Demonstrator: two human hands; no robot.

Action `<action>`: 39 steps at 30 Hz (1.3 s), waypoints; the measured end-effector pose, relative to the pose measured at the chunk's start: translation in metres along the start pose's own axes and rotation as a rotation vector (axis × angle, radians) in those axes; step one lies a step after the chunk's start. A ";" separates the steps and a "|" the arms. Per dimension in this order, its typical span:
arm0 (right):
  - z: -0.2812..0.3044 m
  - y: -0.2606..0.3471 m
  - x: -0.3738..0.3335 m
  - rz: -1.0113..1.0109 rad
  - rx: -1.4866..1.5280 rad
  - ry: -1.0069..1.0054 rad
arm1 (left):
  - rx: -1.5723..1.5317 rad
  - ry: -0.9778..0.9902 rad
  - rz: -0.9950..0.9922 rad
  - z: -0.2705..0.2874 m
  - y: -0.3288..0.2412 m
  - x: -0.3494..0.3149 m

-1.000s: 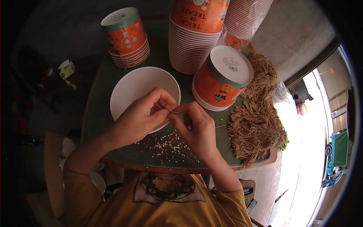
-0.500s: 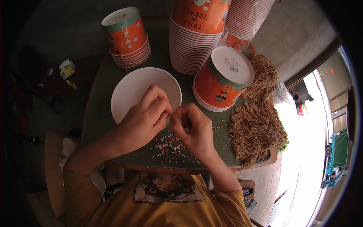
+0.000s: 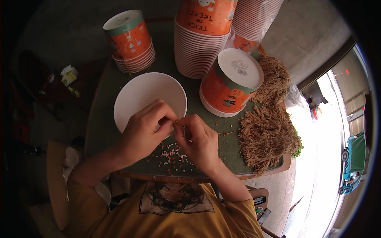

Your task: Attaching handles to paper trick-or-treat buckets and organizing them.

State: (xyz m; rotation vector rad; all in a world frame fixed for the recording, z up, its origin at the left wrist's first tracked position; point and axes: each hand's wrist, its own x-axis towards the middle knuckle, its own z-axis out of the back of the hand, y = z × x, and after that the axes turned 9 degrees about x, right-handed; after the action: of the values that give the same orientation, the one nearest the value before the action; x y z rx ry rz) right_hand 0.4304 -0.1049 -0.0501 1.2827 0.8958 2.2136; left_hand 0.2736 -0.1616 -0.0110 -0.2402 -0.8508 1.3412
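Note:
My left hand [image 3: 145,133] is closed in a pinch on a thin brown string [image 3: 175,122] in front of a white bowl [image 3: 133,93]. Close beside it, fingertips almost touching, my right hand [image 3: 198,144] pinches the same string. A length of brown string [image 3: 227,133] runs out to the right of that hand over the green tabletop. Below the hands lie many tiny white and orange beads [image 3: 173,156]. Whether a bead sits between my fingers is too small to make out.
Behind the hands stand upside-down orange paper tubs [image 3: 230,89], a tall stack [image 3: 198,49] and a smaller stack [image 3: 131,39]. Another stack in clear plastic [image 3: 256,20] is at the back right. Bundles of brown string [image 3: 268,137] lie along the table's right edge.
Both hands have moved slightly left and down, the string still between them. My left fingers are straighter and less curled over. The view has shifted a little.

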 end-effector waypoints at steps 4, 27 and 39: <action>-0.001 0.000 0.000 0.023 0.017 -0.021 | -0.128 -0.008 0.036 -0.002 0.004 -0.001; 0.000 -0.001 -0.006 -0.278 0.398 -0.042 | -0.421 0.151 0.251 0.002 0.001 0.002; 0.004 -0.004 -0.005 -0.092 0.200 -0.031 | -0.427 0.142 0.247 0.000 -0.004 0.002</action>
State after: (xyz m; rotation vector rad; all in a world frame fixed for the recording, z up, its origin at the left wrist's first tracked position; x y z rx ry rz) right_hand 0.4363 -0.1035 -0.0547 1.3314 1.1646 2.0694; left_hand 0.2770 -0.1611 -0.0078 -0.7866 -1.0040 1.3384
